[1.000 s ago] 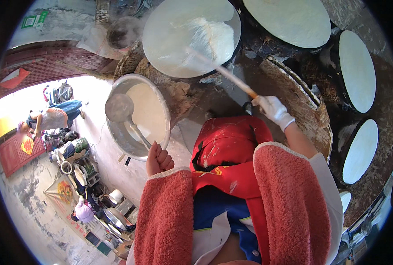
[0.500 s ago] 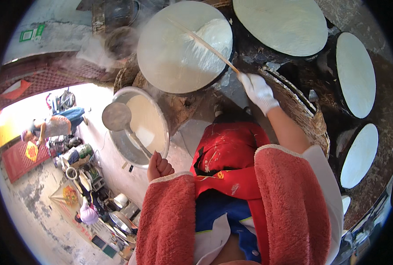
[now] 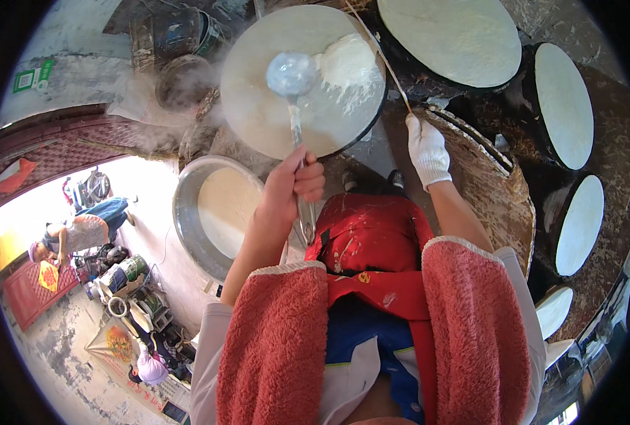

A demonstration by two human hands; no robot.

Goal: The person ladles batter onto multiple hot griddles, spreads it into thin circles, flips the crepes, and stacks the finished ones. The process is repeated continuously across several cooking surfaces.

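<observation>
My bare left hand (image 3: 291, 183) is closed around the handle of a metal ladle (image 3: 291, 74), whose bowl is over the large round griddle (image 3: 255, 117) in front of me. Whether the bowl touches the surface, I cannot tell. A whitish layer covers the griddle, with a thicker patch of white batter (image 3: 349, 62) just right of the ladle. In its white knit glove, my right hand (image 3: 428, 150) grips the lower end of a thin wooden stick (image 3: 379, 53), which slants up along the griddle's right edge. Left of my left forearm stands a metal basin (image 3: 187, 234) of creamy batter.
More round griddles with pale sheets curve around my right, including a big one (image 3: 450, 42) and a narrower-looking one (image 3: 564, 106). A rough curved woven wall (image 3: 496, 184) stands beside my right hand. Steam drifts at upper left. Another person (image 3: 85, 230) leans over a red table farther left.
My left hand has carried the ladle from above the basin up and right to over the griddle. The stick has swung right, off the middle of the griddle, and stands steeper.
</observation>
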